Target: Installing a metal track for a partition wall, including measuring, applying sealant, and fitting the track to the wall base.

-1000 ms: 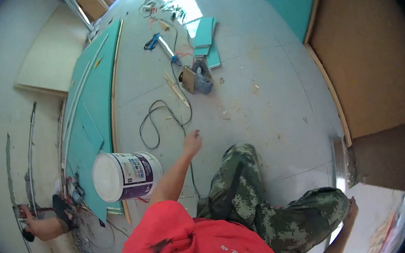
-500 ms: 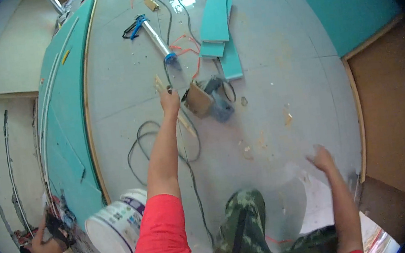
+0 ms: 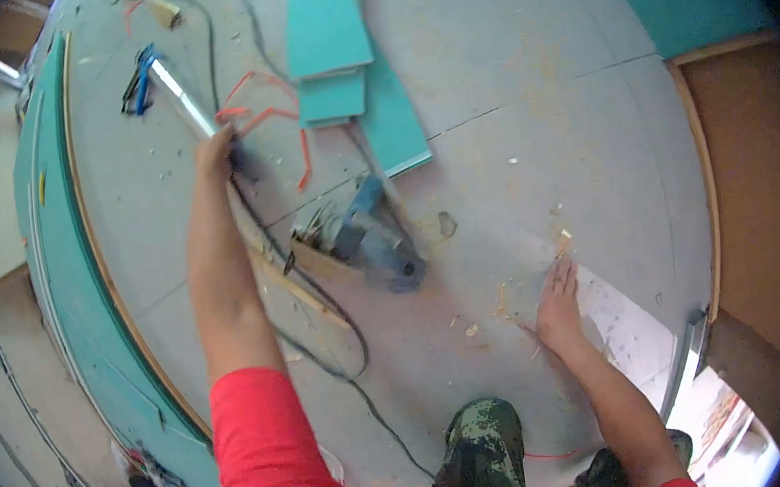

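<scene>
- Left arm: fully extended forward and up the frame, red sleeve to the elbow, forearm bare.
- Left hand [image 3: 216,151]: at full reach, fingers curled closed, back of hand toward camera.
- Right arm: bent, reaching forward at lower right.
- Right hand [image 3: 559,306]: palm down, fingers straight and slightly spread, pressed flat.

The left hand [image 3: 216,151] grips a glossy metal tube [image 3: 181,101], with smooth matt green boards [image 3: 327,29] just beyond. Beside the right hand [image 3: 559,306], the floor [image 3: 531,131] looks like dusty matt board strewn with pale wood chips [image 3: 503,303].
</scene>
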{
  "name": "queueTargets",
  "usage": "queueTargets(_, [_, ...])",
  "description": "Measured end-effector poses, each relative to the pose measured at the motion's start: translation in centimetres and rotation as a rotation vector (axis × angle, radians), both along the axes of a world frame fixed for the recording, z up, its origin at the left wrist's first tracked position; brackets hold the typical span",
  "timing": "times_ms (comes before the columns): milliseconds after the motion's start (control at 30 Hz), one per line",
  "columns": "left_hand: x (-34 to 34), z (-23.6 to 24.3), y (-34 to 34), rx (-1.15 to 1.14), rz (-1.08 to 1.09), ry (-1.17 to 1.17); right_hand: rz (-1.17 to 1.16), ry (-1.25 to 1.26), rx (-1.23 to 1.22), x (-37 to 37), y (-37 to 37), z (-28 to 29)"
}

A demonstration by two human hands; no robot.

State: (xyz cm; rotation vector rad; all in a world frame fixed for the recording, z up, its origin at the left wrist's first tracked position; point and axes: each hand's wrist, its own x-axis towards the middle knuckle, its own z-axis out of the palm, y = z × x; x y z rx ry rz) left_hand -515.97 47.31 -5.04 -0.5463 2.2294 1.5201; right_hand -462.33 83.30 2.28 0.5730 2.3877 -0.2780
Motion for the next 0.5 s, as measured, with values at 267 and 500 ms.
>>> queueTargets(267, [11.1, 17.5, -3.3, 0.648, 0.051, -0.009, -0.015, 0.136, -0.054, 0.7, 0.3, 0.4])
queueTargets(500, [28.7, 36.6, 3.3, 0.406, -0.123, 0.147, -0.168, -0.282, -0.543, -2.0, 8.3, 0.6])
